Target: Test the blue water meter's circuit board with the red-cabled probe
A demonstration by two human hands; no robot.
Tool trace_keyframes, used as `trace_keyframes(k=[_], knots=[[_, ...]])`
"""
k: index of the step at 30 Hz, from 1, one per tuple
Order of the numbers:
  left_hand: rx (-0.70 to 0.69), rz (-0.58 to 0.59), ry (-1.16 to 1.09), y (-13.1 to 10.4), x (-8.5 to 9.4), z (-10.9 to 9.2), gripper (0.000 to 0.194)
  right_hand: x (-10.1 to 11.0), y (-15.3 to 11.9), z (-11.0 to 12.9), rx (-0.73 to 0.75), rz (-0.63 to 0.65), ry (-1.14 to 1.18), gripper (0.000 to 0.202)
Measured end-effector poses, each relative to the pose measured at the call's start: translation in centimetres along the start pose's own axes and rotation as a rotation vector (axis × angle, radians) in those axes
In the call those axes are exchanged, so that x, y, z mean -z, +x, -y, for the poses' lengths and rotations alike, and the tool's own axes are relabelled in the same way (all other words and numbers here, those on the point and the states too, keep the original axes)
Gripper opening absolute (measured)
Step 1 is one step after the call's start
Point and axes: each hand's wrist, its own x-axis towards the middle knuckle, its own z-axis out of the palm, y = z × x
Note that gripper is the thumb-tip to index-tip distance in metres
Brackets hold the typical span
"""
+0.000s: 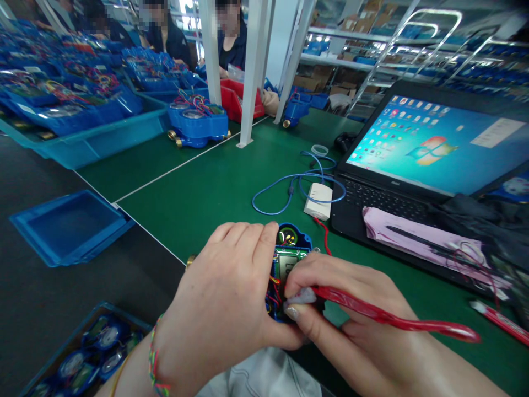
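A blue meter housing (305,238) with a green circuit board, a small display and coloured wires is tilted at the table's front edge. My left hand (231,281) is wrapped over its left side and hides much of it. At the right, my right hand (343,309) pinches a red-handled tool (384,315) by its greyish wrapped end, close to the wires and the display. The tool's tip is hidden by my fingers. Behind the housing, a red cable runs to a white box (319,200) with a looped blue cable.
An open laptop (433,149) stands at the right, with a pink cloth (421,240) on it. Blue meters fill a crate (103,138) at the left; another meter (198,124) stands near white posts (250,71). A lower bin (103,342) holds round parts. Several people sit beyond.
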Motion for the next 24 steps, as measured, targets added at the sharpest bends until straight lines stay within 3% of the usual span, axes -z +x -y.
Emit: trace_keyframes(k=[24], knots=[[0.001, 0.012, 0.002, 0.0, 0.01, -0.02, 0.074, -0.98, -0.54, -0.09, 0.096, -0.093, -0.111, 0.011]])
